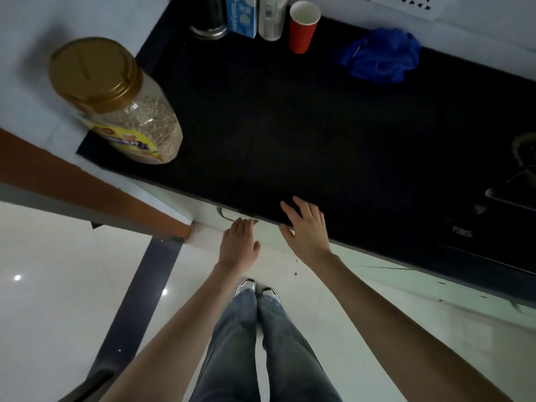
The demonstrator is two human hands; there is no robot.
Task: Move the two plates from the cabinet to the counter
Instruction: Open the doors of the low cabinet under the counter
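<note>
Head view: left hand [239, 242] reaches the cabinet handle [232, 214] at centre frame, grip apart. Right hand [304, 224] rests spread on the bench [319, 126] edge. Plates are not visible, presumably inside. Risk: the swinging door strikes the legs.

There is one view only, a wide-angle camera worn on the person's head, tilted steeply forward and down. It looks from standing height over the dark desk [304, 126], which fills the upper half from 10 to 3 o'clock. At 6 o'clock it looks almost straight down the legs to the shoes [256, 290] on the pale floor [52, 285]. Both forearms run in from the bottom edge, close to the lens. Straight edges bow near the frame's borders.
</note>
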